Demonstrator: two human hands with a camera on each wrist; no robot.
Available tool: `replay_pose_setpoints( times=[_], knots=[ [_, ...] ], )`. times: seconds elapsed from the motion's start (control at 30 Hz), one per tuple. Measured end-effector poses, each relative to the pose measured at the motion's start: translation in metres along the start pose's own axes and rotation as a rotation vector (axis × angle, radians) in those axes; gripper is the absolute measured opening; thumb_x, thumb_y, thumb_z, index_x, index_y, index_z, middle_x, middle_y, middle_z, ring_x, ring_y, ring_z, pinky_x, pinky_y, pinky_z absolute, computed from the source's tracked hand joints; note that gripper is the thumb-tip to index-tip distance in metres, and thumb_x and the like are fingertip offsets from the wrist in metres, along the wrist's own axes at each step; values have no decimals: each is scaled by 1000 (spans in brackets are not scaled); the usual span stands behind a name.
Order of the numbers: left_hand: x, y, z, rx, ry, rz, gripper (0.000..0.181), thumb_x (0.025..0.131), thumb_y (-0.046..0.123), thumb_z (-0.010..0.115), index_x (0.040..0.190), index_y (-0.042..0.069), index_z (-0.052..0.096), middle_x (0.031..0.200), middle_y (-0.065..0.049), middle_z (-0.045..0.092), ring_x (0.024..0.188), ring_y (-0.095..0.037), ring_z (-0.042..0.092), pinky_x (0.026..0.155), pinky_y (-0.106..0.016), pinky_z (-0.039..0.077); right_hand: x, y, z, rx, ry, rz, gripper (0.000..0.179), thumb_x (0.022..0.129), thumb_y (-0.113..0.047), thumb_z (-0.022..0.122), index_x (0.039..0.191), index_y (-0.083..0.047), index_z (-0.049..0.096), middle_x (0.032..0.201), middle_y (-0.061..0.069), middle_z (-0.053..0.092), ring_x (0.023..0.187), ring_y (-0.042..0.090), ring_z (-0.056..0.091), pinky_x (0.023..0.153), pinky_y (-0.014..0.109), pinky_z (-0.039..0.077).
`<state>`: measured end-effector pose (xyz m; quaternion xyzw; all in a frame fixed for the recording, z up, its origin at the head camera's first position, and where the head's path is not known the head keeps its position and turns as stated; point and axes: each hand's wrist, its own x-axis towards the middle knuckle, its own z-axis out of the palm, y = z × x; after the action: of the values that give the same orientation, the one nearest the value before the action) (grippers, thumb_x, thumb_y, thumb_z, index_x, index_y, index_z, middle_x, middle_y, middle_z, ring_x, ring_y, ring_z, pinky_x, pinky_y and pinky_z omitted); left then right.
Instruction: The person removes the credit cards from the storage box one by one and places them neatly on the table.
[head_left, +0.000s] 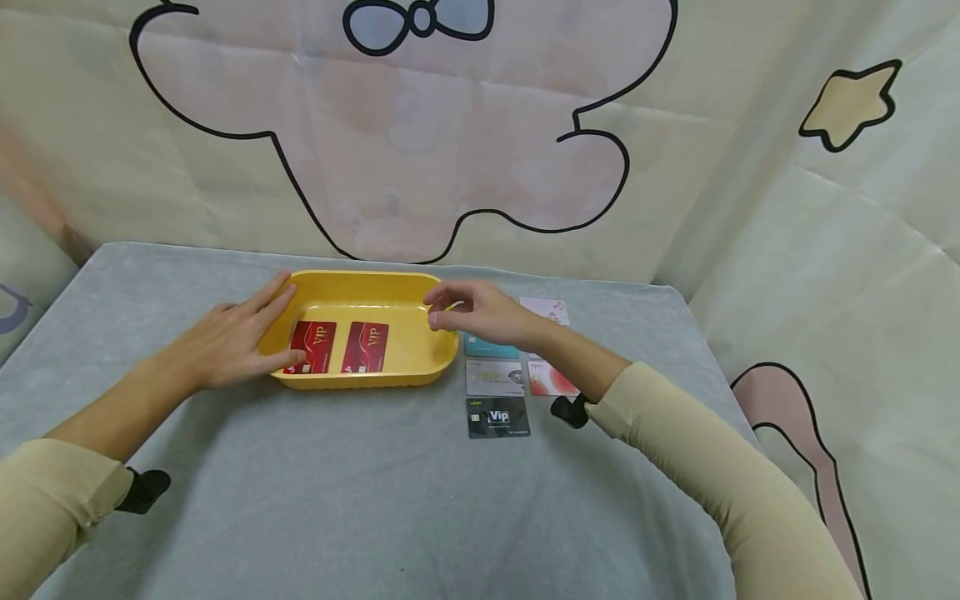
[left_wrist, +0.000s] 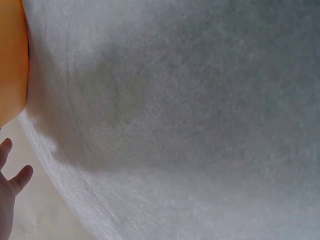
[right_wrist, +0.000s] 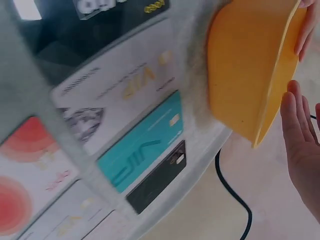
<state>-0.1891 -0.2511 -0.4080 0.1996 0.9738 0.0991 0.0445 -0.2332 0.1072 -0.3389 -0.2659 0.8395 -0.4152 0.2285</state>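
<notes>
A yellow tray [head_left: 367, 381] sits on the grey cloth of the bench [head_left: 360, 500], close to the far edge and a bit nearer the left edge than the right. Two red cards lie flat in it, side by side: the left red card [head_left: 317, 343] and the right red card [head_left: 366, 346].

The left hand [head_left: 236, 337] is on the tray's left end with its fingers straight and spread. Its thumb reaches over part of the left red card; I can't tell if they touch. The right hand [head_left: 480, 312] is up by the tray's right end. Its fingers are a little bent, and I see nothing in them.

More cards lie between the tray and the right edge of the bench. The black Vip card [head_left: 498, 417] is nearest the front edge. Behind it come a silver card [head_left: 493, 378], a blue card [head_left: 491, 347] and a dark card [right_wrist: 157, 177]. A card with red circles [head_left: 552, 378] lies right of the silver one, and a flowery card [head_left: 545, 310] is nearer the far edge.
</notes>
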Motion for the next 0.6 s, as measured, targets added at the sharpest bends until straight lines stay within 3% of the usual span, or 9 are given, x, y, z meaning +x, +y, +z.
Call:
replay_pose_setpoints(
  times=[0.33, 0.6],
  knots=[
    [0, 1, -1, 0, -3, 5, 102, 89, 63, 55, 157, -1, 15, 166, -19, 5, 130, -52, 44, 103, -69, 32, 30, -7, 7, -119, -178, 92, 52, 95, -34, 65, 139, -9, 54, 124, 3, 63, 112, 18, 58, 96, 31, 51],
    [-1, 1, -2, -4, -5, 5, 104, 88, 65, 55, 158, 0, 14, 166, -19, 6, 131, -51, 43, 103, -69, 32, 47, -12, 7, -77, -281, 161, 58, 96, -33, 65, 144, -6, 47, 122, 9, 62, 116, 31, 59, 98, 42, 51]
  ],
)
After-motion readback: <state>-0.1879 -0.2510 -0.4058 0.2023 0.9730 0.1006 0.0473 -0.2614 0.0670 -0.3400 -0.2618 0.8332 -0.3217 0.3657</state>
